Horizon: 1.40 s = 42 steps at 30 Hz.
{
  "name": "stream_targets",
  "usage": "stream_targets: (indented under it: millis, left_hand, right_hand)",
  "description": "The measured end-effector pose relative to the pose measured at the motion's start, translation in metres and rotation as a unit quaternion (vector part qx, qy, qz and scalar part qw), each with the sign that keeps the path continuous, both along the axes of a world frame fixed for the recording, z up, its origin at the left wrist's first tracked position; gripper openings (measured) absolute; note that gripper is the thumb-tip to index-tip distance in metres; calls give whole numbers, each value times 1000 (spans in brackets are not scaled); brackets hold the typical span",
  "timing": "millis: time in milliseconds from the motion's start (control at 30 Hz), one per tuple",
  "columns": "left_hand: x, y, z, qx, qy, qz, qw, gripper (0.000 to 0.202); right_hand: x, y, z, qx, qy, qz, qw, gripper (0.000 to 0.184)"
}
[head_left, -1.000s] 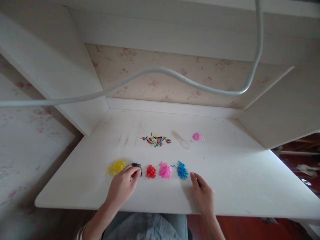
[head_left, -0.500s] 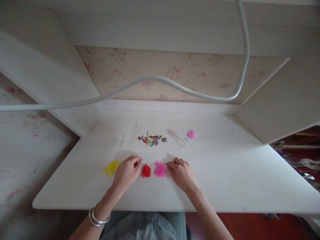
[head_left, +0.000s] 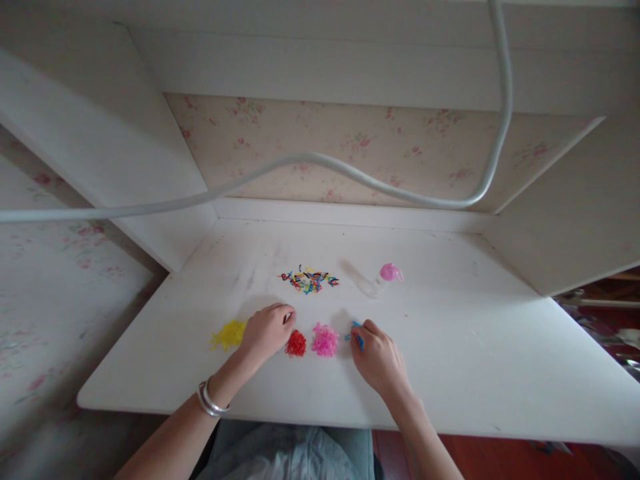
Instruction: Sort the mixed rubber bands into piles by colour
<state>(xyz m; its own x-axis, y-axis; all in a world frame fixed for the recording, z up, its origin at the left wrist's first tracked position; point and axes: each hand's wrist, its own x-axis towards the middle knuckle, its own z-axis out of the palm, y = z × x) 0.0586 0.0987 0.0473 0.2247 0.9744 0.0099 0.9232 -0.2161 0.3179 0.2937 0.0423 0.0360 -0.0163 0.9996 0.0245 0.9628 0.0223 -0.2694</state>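
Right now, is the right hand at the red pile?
No, the right hand partly covers the blue pile, right of the pink pile.

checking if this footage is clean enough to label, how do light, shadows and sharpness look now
Head view: dim, uneven light, with soft shadows on the white desk beside the left hand and right hand; head view: bright highlights on the silver bangles; head view: the multicoloured pile looks soft, its small pieces hard to separate.

A pale cable (head_left: 311, 158) crosses before floral wallpaper (head_left: 330, 130), and a reddish, apparently wooden floor (head_left: 487, 457) shows below.
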Motion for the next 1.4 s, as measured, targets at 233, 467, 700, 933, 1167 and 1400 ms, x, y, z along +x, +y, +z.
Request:
stream_targets:
  millis: [233, 467, 700, 933, 1167, 1400]
  left_hand:
    - [28, 37, -14, 8, 26, 32, 999, 26]
    - [43, 51, -25, 3, 36, 56, 998, 30]
    - [38, 52, -25, 2, 26, 58, 998, 30]
    - [30, 54, -24, -14, -2, 65, 998, 27]
    - [17, 54, -24, -34, -28, 83, 996, 33]
    - [14, 53, -29, -27, -37, 94, 995, 35]
  right_hand:
    - [28, -44, -35, 59, 205, -160, 964, 31]
    - [36, -67, -54, 58, 306, -178, 933, 36]
    - [32, -61, -54, 54, 264, -175, 947, 39]
    - [30, -63, -53, 58, 248, -166, 953, 38]
    - [29, -63, -52, 62, 239, -159, 956, 38]
    - [28, -64, -54, 57, 224, -160, 960, 37]
